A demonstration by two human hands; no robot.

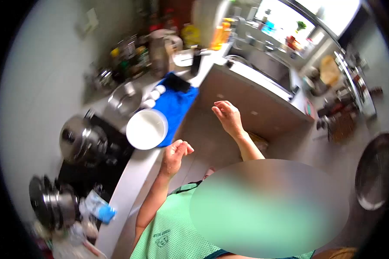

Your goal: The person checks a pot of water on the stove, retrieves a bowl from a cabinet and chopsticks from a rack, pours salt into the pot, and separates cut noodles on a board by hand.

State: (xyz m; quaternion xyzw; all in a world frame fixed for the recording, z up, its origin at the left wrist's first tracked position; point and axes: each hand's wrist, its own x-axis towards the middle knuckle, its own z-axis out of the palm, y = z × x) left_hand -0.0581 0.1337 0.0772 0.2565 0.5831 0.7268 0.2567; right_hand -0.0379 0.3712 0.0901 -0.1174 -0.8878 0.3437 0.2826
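My left hand (174, 158) is in the air just off the counter's front edge, near the white bowl (147, 129). Its fingers are curled together, with nothing visible in them. Farther right, over the floor, my right hand (228, 117) is raised with loosely bent fingers and the thumb a little apart. It holds nothing that I can see. The white bowl sits at the edge of a blue cloth (175, 103) on the counter. Several white round items (154, 96) lie beside the bowl, and a black flat object (177, 83) rests on the cloth.
A metal bowl (125, 98), a lidded pan (80, 137) and a dark pot (56, 202) stand along the left counter. Jars and bottles (132, 56) crowd the wall. A sink (268, 64) lies ahead, shelves (354, 82) are at right, and a round dark pan-like object (374, 172) is lower right.
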